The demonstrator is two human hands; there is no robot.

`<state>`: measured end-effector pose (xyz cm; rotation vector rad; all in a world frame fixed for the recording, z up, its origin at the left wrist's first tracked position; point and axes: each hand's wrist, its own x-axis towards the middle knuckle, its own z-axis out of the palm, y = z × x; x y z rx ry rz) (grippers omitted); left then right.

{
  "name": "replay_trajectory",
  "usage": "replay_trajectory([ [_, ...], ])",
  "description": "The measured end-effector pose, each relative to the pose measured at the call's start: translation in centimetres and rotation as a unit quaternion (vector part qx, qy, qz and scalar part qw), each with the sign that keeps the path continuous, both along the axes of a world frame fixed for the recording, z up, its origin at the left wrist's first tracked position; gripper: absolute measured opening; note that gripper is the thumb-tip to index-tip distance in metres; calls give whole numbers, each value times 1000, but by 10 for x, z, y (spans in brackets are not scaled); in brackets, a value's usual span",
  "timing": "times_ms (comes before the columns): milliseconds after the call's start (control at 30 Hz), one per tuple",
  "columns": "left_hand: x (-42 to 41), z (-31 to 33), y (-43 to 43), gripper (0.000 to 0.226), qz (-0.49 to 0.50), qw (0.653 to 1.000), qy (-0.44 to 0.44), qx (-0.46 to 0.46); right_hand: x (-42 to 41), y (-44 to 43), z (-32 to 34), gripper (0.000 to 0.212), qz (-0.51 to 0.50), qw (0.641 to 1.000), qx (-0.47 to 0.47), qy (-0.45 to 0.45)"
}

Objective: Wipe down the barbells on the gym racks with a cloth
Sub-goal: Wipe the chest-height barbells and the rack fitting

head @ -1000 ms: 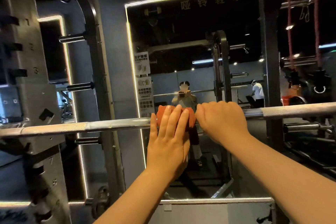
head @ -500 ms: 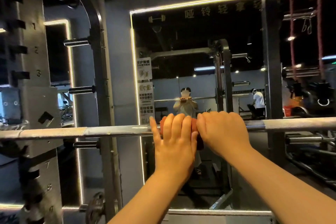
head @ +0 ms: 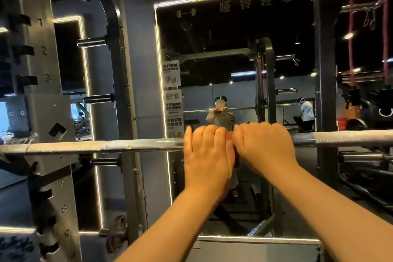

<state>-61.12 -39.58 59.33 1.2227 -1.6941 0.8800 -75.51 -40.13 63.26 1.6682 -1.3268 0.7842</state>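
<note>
A steel barbell (head: 127, 146) runs level across the view at chest height, resting in the rack. My left hand (head: 207, 155) lies flat over its middle, fingers pressed onto an orange-red cloth (head: 230, 136) wrapped on the bar. Only a sliver of the cloth shows between my two hands. My right hand (head: 264, 147) is curled over the bar right beside the left, gripping the cloth's other end. The two hands touch.
The numbered rack upright (head: 42, 112) stands at the left, a second dark upright (head: 325, 91) at the right. A wall mirror (head: 234, 49) straight ahead reflects me and another person. Plate pegs (head: 91, 41) stick out at the left; more racks and bars fill the right.
The cloth was clearly visible above my left fingers a second ago; now both hands cover it almost fully. The bar sits lower in view as my head tilted up.
</note>
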Motion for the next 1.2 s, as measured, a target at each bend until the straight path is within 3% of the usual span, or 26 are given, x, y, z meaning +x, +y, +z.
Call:
replay_trajectory([
  [133,6,-40,-9,64,11,998,-46,-34,-2,-2,-2,55,2,1000,5,-3],
  [267,21,-7,-6,53,35,998,-45,-38,0,-4,-2,57,-2,1000,-15,-10],
  [367,24,39,6,54,90,993,-13,79,1,-5,-3,61,-5,999,-20,-26],
  [433,22,47,6,60,85,991,-7,107,0,-4,-3,60,0,999,-26,-28],
  [600,14,11,3,44,0,999,5,40,0,-4,-2,58,9,999,-15,-27],
  [700,26,-12,2,50,-22,999,-45,7,0,0,-2,59,-6,1000,-10,1],
  [800,53,0,5,44,18,999,-43,-2,0,3,1,63,-3,1000,-14,3],
  [967,70,35,12,38,117,987,30,102,0,6,2,68,-5,998,34,45],
  [1067,43,33,13,43,104,988,15,109,-1,7,6,56,-22,998,48,40],
  [1200,10,14,15,43,-7,998,-13,64,-1,11,5,29,-58,991,60,105],
])
